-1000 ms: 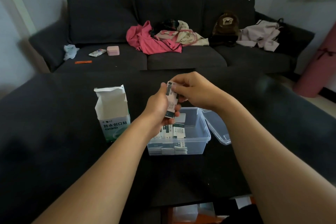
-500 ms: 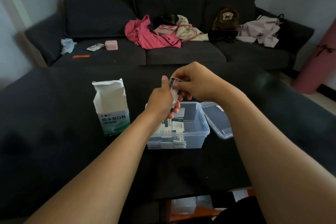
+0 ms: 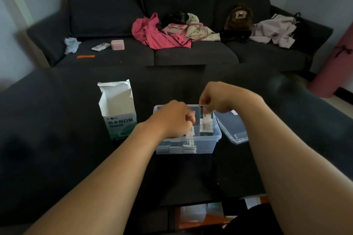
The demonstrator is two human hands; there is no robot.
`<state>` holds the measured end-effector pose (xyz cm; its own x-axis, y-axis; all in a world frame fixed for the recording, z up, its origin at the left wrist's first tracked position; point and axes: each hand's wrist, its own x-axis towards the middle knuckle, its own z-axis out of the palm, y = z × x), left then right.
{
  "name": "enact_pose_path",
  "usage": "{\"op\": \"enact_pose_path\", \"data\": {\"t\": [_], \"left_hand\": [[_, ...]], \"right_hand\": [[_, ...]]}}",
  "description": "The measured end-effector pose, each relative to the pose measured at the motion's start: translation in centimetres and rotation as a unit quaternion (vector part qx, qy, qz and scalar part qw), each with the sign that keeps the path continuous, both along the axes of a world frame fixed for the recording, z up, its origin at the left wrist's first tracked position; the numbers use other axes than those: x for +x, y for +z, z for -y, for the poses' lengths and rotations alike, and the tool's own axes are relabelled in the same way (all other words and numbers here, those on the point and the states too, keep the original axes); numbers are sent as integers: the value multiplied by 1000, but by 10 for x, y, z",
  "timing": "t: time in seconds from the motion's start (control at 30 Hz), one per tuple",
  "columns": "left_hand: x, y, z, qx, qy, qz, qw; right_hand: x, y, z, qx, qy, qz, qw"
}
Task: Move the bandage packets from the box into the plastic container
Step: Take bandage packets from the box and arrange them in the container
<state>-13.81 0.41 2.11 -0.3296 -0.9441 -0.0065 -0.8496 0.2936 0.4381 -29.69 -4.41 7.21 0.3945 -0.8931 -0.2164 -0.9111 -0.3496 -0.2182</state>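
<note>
Head view: my right hand (image 3: 219, 99) pinches a white bandage packet (image 3: 206, 122) upright inside the clear plastic container (image 3: 216, 137); my left hand (image 3: 175, 120) curls over stacked packets (image 3: 183, 147), its grip hidden. Released upright, it may topple crooked.

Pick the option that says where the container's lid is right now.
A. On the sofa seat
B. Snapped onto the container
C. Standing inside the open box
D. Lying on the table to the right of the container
D: the clear lid lies on the dark table just right of the plastic container, whose top is open while both hands reach into it.
</note>
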Motion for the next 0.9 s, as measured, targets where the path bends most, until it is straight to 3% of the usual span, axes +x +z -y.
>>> {"op": "enact_pose_path", "data": {"t": [0.27, 0.53, 0.9], "left_hand": [[-1, 0, 3, 89, 17, 38, 995], [2, -6, 7, 102, 31, 64, 992], [0, -5, 6, 105, 31, 73, 991]], "right_hand": [[15, -26, 9, 10, -16, -72, 997], [29, -34, 1, -49, -12, -112, 992], [35, -41, -4, -43, 1, -138, 989]]}}
